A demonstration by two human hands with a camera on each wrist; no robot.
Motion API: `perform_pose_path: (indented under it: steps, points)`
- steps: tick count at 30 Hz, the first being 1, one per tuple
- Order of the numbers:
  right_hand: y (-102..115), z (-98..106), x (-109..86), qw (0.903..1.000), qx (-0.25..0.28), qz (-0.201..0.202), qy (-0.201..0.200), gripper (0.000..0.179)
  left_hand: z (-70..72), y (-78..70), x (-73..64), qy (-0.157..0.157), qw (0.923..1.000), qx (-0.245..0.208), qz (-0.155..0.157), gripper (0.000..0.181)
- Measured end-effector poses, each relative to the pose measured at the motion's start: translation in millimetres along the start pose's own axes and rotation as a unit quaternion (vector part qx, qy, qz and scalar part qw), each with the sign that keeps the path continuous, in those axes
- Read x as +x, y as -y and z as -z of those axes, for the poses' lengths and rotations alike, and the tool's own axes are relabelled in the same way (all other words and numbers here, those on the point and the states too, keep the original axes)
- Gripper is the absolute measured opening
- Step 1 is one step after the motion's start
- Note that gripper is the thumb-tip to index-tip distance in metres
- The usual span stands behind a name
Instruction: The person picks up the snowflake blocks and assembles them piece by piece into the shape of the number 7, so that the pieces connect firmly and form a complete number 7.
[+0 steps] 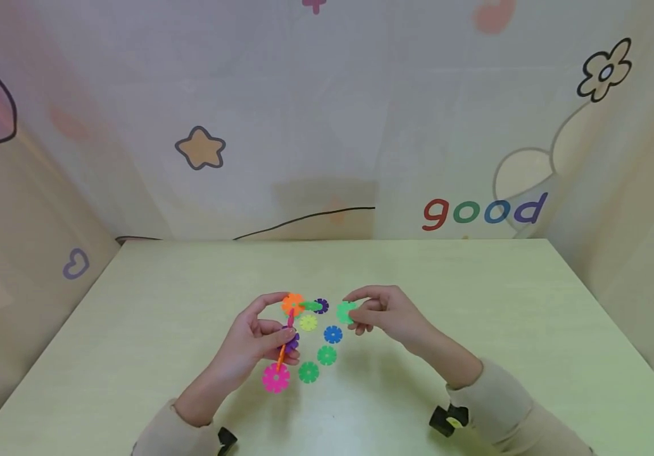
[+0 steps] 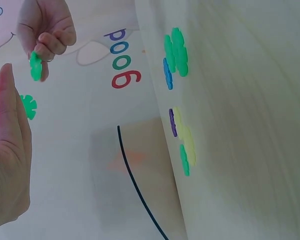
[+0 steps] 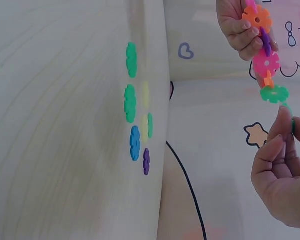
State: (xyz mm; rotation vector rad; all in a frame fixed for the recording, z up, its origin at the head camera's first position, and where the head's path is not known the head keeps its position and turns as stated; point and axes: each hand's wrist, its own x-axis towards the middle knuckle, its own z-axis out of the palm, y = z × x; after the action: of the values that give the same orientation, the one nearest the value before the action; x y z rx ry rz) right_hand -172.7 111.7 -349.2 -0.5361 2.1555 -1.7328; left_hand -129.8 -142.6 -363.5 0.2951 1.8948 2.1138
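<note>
My left hand (image 1: 252,342) grips a chain of flower-shaped, notched plastic discs slotted together. A pink disc (image 1: 276,378) is at its near end, and an orange disc (image 1: 293,304) sits by the left fingertips. Purple, pink and orange pieces link up between them. At the far end a green disc (image 3: 274,94) sticks out edge-on toward the right hand in the head view. My right hand (image 1: 386,313) pinches another light green disc (image 1: 346,311) between thumb and fingers, held a short way right of the chain in the head view.
Loose discs lie on the pale table (image 1: 418,266) below the hands: blue (image 1: 333,334), purple (image 1: 321,306), yellow (image 1: 308,323) and several green ones (image 1: 327,355). A printed curtain (image 1: 327,126) hangs behind the table's back edge and along both sides.
</note>
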Motion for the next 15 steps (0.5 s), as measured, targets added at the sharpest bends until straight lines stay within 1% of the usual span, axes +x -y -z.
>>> perform_pose_path:
  steps: [8,15]
  points:
    - [1.1,-8.7,2.2,0.9998,0.016,0.009,0.001,0.031,-2.3,-0.7,-0.2,0.0,0.9999,0.009,0.013,0.06]
    - [1.9,-13.5,4.5,0.9996,0.022,0.016,-0.001,0.029,-4.8,0.1,0.1,0.011,0.9999,0.003,0.01,0.06]
